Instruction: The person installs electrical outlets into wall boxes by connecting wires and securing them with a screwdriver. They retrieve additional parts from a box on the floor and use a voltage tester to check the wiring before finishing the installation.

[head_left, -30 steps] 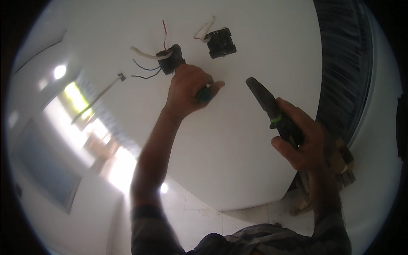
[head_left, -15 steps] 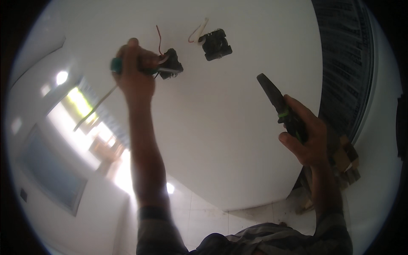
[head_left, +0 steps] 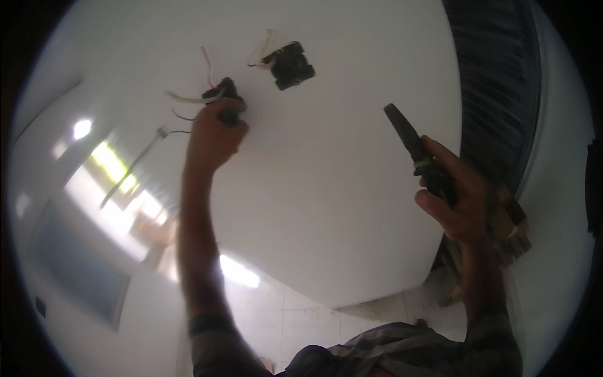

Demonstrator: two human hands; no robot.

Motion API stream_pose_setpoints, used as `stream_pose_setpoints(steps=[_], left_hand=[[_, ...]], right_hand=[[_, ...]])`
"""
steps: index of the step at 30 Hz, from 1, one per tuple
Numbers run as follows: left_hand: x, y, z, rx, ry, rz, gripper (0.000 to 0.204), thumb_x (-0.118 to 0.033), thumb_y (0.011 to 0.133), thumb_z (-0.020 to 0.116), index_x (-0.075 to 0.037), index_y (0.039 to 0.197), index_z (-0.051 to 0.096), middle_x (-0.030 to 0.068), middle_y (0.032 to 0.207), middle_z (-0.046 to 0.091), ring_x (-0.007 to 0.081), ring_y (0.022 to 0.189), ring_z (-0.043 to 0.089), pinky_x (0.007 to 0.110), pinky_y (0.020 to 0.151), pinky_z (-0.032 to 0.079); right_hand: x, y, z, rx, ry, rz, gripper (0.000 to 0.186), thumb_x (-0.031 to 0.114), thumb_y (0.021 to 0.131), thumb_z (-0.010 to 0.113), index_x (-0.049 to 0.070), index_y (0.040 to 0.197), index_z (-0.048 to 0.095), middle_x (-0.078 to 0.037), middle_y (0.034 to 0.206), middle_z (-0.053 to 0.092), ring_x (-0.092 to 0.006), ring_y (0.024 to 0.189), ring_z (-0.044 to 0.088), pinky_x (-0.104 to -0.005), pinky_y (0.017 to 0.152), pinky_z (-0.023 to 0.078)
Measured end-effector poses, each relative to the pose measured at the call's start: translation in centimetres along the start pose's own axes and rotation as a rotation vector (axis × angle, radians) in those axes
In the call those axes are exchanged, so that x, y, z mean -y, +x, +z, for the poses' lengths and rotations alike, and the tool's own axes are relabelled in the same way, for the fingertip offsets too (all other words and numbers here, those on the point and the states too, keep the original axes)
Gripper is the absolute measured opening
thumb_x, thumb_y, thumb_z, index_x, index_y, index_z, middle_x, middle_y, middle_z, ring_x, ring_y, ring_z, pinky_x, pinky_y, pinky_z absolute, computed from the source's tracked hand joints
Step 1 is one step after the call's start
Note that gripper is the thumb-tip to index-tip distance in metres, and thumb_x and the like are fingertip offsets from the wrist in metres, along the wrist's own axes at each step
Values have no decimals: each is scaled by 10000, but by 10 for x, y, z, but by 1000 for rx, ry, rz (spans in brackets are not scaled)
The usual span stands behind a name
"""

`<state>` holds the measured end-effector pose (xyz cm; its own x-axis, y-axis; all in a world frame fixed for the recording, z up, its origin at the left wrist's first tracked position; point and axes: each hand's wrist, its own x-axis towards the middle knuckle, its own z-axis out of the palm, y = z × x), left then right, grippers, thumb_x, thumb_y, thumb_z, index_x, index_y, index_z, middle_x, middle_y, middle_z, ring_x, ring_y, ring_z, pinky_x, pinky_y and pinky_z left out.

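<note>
My left hand is closed at the left black wall box, its fingers around a green-handled tool whose working end is hidden. From that box come a red wire, a white wire and a thin dark wire. Beside the wrist, a grey cable ends in a small light piece. My right hand grips a black tool with a green band and a long tapered end pointing up and left, away from the wall boxes. Its exact kind is unclear.
A second black wall box, with white and red wires at its left, sits in the white wall. Dark ribbed sheeting borders the wall on the right. Wood pieces stand beyond my right forearm. Tiled floor shows below.
My left hand has turned and come in against the left box; the green handle now shows by the fingers' right side. The view has shifted slightly. My right hand stays nearly still.
</note>
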<state>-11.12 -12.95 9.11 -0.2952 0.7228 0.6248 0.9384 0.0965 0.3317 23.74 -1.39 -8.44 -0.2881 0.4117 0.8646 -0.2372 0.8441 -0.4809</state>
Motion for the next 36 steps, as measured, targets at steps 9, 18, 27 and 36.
stream_pose_setpoints(steps=[9, 18, 27, 36], left_hand=[[70, 24, -8, 0, 162, 83, 465, -93, 889, 607, -37, 1351, 585, 17, 697, 540, 105, 477, 449, 284, 445, 405], [115, 28, -10, -38, 350, 34, 634, -105, 873, 557, -99, 1498, 453, 105, 657, 555, 180, 422, 495, 347, 432, 443], [75, 6, -13, 44, 329, 85, 531, -109, 853, 618, -7, 1367, 537, 89, 795, 580, 177, 610, 555, 350, 562, 478], [-17, -32, -30, 115, 199, -152, 439, -79, 796, 606, 18, 1222, 654, 54, 604, 585, 138, 489, 591, 302, 491, 493]], right_hand=[[-27, -44, 40, 23, 259, 67, 713, 164, 859, 787, 80, 1488, 463, -177, 1199, 677, -226, 974, 716, -337, 864, 602], [-25, -130, 53, 144, 283, 443, 689, 126, 878, 752, 73, 1500, 458, -182, 1216, 653, -224, 1009, 685, -346, 889, 573], [-18, -172, 36, 203, 177, 733, 661, 157, 855, 783, 45, 1452, 523, -150, 1225, 692, -206, 1050, 671, -358, 934, 534], [-9, -168, 28, 157, 133, 842, 647, 111, 823, 784, 45, 1425, 554, -88, 1133, 696, -137, 996, 630, -297, 920, 498]])
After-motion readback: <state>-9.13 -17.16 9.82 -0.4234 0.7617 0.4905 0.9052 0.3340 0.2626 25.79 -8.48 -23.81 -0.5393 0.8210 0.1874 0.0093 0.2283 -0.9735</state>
